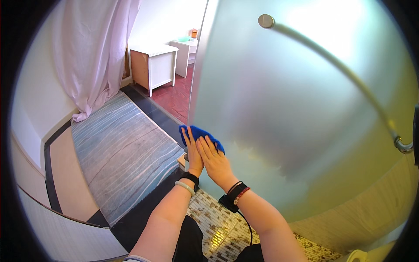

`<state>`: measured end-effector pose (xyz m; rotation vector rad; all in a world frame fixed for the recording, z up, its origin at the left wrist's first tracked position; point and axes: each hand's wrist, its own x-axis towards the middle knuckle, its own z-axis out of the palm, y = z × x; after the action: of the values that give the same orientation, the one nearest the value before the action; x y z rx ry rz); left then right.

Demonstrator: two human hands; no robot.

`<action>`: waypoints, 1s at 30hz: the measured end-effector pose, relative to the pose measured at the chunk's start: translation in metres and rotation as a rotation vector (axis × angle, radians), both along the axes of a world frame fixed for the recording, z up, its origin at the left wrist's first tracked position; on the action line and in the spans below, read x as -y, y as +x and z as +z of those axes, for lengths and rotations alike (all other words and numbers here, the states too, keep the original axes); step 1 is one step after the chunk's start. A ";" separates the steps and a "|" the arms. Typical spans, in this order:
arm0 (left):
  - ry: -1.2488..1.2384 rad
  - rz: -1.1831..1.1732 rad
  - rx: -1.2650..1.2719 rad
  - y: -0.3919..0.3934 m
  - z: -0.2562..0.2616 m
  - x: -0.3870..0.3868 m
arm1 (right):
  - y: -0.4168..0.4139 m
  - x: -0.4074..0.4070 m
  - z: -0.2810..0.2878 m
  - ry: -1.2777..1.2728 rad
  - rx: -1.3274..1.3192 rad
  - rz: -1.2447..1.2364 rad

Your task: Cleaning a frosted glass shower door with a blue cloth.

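Note:
A blue cloth [200,133] lies flat against the lower left part of a frosted glass panel [262,108], near its edge. My left hand [193,152] presses on the cloth with its fingers stretched out. Beside it and partly overlapping, my right hand [211,157] also lies flat over the cloth, fingers extended. Both palms are hidden from view. A curved metal bar [340,68] is fixed to the glass at the upper right. Neither hand's fingers are curled round the cloth.
A blue-grey striped mat [127,157] covers the floor at the left. A pale pink curtain [95,49] hangs behind it. A white cabinet [162,68] stands on the red floor [173,98] beyond the dark threshold. Mosaic tiles [212,222] lie below my arms.

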<state>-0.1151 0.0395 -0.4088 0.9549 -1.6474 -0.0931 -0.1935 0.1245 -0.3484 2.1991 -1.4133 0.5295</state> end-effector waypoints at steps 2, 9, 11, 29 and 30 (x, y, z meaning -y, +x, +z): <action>0.322 -0.198 -0.345 0.000 -0.020 -0.005 | -0.003 -0.002 -0.015 0.021 -0.038 0.018; 0.412 -0.260 -0.461 -0.007 0.001 -0.022 | -0.011 -0.007 -0.007 -0.063 0.035 0.036; 0.297 -0.317 -0.491 -0.009 0.033 -0.035 | -0.014 -0.012 0.011 -0.138 0.093 0.052; 0.242 -0.223 -0.367 -0.046 0.016 -0.070 | -0.043 -0.058 -0.016 -0.097 -0.104 -0.173; 0.270 -0.201 -0.357 -0.047 0.008 -0.073 | -0.044 -0.059 -0.022 -0.078 -0.084 -0.161</action>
<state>-0.1624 0.1126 -0.4009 0.9090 -1.4129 -0.6021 -0.2376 0.1835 -0.3706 2.0022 -1.4847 0.4232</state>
